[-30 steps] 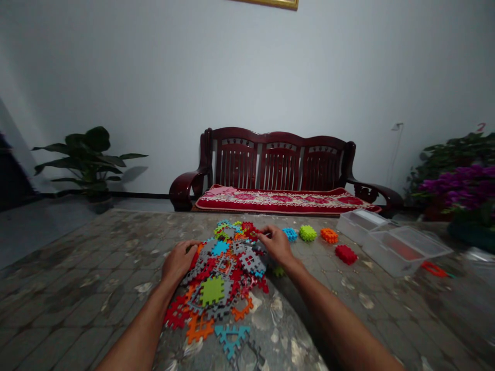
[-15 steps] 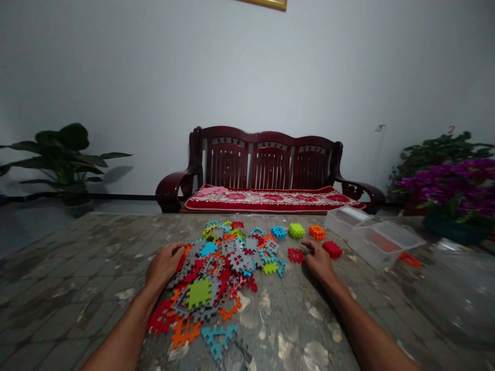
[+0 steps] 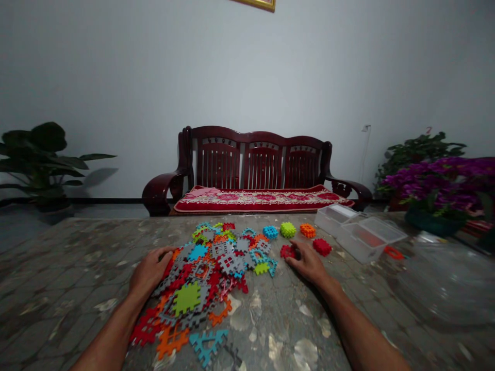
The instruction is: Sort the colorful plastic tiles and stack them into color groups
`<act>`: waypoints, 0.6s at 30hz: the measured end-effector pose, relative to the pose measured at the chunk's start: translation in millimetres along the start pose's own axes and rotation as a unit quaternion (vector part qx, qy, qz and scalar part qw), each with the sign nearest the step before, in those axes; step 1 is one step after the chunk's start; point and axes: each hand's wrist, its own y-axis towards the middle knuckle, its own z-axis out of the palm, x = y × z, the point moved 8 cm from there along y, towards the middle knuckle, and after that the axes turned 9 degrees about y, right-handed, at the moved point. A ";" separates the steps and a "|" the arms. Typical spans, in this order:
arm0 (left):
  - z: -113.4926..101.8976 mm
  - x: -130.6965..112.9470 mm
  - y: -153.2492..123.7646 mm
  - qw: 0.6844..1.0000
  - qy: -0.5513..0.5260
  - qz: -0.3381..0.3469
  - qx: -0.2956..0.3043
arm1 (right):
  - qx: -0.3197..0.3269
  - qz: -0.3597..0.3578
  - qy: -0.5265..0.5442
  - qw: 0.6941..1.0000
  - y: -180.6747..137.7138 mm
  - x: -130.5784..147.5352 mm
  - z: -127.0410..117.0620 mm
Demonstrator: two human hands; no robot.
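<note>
Right hand (image 3: 309,264) had thumb and forefinger at the red toothed piece (image 3: 286,251) right of the pile (image 3: 229,264), grip undeterminable; left hand (image 3: 147,272) lay curled at the pile's left edge, hold hidden; pinching opposite edges seemed soundest.

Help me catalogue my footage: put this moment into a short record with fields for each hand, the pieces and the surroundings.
Left hand: at the left edge of the pile
Right hand: fingers at a red piece; grip unclear
Pile makeup: overlapping toothed pieces, red, gray, orange, green, blue
Row beyond right hand: blue block, lime-green block, orange block
Nearer, below orange: red block
Far right: purple flowers
Surface: patterned tabletop
Background: dark wooden bench
</note>
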 end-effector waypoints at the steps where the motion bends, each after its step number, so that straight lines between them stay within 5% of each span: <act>1: 1.1 1.5 1.1 1.000 -0.001 0.002 0.000 | -0.028 0.005 -0.017 0.999 1.6 -0.4 -8.0; 5: 6.2 7.0 5.1 1.000 -0.004 0.003 0.009 | -0.132 0.089 -0.116 0.980 4.3 -15.8 -50.9; 9: 7.8 8.3 6.6 1.000 -0.004 -0.001 0.017 | -0.157 0.192 -0.199 0.948 -2.1 -36.9 -82.8; 18: 3.4 5.5 4.4 1.000 -0.006 -0.006 0.019 | -0.112 0.277 -0.238 0.924 -10.0 -47.1 -86.4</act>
